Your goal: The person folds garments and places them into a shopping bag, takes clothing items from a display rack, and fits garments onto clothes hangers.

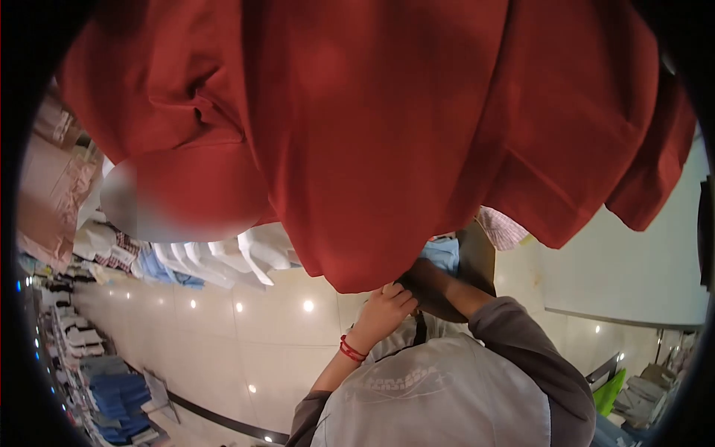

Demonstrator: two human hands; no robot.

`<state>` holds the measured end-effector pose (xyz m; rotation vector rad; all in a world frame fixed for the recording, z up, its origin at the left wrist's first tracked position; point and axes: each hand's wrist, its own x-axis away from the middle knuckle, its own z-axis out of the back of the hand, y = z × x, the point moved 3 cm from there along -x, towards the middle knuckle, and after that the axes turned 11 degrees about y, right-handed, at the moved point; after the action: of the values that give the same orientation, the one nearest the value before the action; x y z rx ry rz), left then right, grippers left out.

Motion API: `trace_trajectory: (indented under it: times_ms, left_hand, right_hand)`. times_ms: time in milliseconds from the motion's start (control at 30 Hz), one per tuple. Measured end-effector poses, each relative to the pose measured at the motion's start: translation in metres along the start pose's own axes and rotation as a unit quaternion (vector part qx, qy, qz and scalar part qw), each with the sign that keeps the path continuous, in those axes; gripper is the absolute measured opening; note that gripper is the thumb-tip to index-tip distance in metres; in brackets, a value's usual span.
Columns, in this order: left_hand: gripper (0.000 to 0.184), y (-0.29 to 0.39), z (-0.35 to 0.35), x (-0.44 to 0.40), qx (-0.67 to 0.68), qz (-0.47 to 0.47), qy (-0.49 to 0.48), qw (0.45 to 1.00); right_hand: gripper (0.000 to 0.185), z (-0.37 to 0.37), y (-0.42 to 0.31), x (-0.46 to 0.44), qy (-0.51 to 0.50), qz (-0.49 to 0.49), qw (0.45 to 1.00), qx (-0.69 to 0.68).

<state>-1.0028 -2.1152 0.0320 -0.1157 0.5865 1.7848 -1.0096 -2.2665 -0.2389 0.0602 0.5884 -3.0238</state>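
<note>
A large red garment (357,149) hangs close in front and fills the upper half of the view. At its lower edge is my left hand (386,316), with a red bracelet at the wrist. Its fingers are curled and closed against the hem, and what lies between them is hidden. My right hand (426,274) is in shadow beside it, partly under the red cloth. The right fingers do not show clearly. A dark brown surface (478,257) and a light blue cloth (443,255) are just beyond the right hand.
White clothes (223,261) hang in a row at the left. Folded blue clothes (119,395) are stacked on shelving at the lower left. A pale panel (625,261) stands at the right, with a bright green item (609,392) below it. Shiny tiles (275,328) cover the floor.
</note>
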Motion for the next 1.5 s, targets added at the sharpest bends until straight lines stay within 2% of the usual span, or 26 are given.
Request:
trace_trajectory:
  times_ms: [33, 233, 300, 367, 400, 467, 533, 633, 733, 767, 867, 967, 1067, 1233, 1367, 1467, 1500]
  left_hand:
    - [0.014, 0.002, -0.001, 0.001, 0.000, 0.012, -0.004, 1.000]
    - [0.016, 0.002, -0.002, 0.003, -0.015, 0.073, 0.004, 0.997]
    - [0.015, 0.007, -0.001, 0.004, 0.005, 0.089, 0.037, 0.995]
    - [0.017, 0.013, 0.000, 0.003, 0.041, 0.106, 0.075, 0.991]
    - [0.019, 0.017, 0.004, 0.003, 0.066, 0.115, 0.095, 0.987]
    - [0.024, 0.015, 0.013, 0.001, 0.102, 0.143, 0.136, 0.975]
    - [0.031, 0.012, 0.021, 0.004, 0.125, 0.184, 0.178, 0.959]
    - [0.041, 0.000, 0.023, 0.015, 0.115, 0.254, 0.180, 0.943]
    - [0.037, -0.006, 0.029, 0.023, 0.050, 0.266, 0.206, 0.940]
    - [0.045, -0.008, 0.026, 0.028, 0.049, 0.267, 0.199, 0.942]
    - [0.051, -0.010, 0.015, 0.046, 0.193, 0.341, 0.172, 0.904]
    - [0.053, -0.001, 0.018, 0.056, 0.266, 0.414, 0.130, 0.861]
    - [0.055, 0.008, 0.019, 0.071, 0.285, 0.453, 0.097, 0.839]
    - [0.062, 0.011, 0.030, 0.080, 0.252, 0.414, 0.132, 0.865]
    - [0.071, 0.007, 0.036, 0.056, 0.201, 0.355, 0.181, 0.895]
    - [0.072, 0.009, 0.024, 0.033, 0.194, 0.365, 0.117, 0.903]
    - [0.076, 0.007, 0.017, 0.028, 0.181, 0.342, 0.107, 0.916]
  right_hand:
    - [0.028, -0.005, -0.001, 0.005, -0.034, 0.003, 0.998, -0.045]
    - [0.034, 0.030, 0.024, -0.054, -0.158, 0.013, 0.984, 0.081]
    - [0.051, 0.049, 0.029, -0.056, 0.061, 0.045, 0.983, 0.166]
    - [0.071, 0.057, 0.043, -0.048, 0.276, 0.076, 0.927, 0.243]
    - [0.071, 0.062, 0.045, -0.046, 0.352, 0.080, 0.894, 0.265]
    - [0.070, 0.060, 0.052, -0.043, 0.314, 0.067, 0.914, 0.246]
    - [0.069, 0.055, 0.054, -0.038, 0.223, 0.044, 0.949, 0.217]
    - [0.067, 0.044, 0.052, -0.031, 0.098, 0.019, 0.978, 0.182]
    - [0.066, 0.038, 0.048, -0.030, 0.021, 0.015, 0.986, 0.167]
    - [0.065, 0.036, 0.047, -0.032, 0.004, 0.018, 0.986, 0.163]
    - [0.064, 0.033, 0.046, -0.047, -0.037, 0.023, 0.985, 0.164]
    - [0.062, 0.034, 0.042, -0.063, -0.065, 0.032, 0.984, 0.165]
    - [0.061, 0.034, 0.038, -0.066, -0.084, 0.037, 0.982, 0.168]
    - [0.058, 0.037, 0.029, -0.066, -0.105, 0.045, 0.980, 0.165]
    - [0.056, 0.034, 0.022, -0.027, -0.133, 0.041, 0.977, 0.163]
    - [0.055, 0.033, 0.022, 0.002, -0.154, 0.037, 0.974, 0.161]
    - [0.055, 0.033, 0.021, 0.008, -0.161, 0.033, 0.973, 0.160]
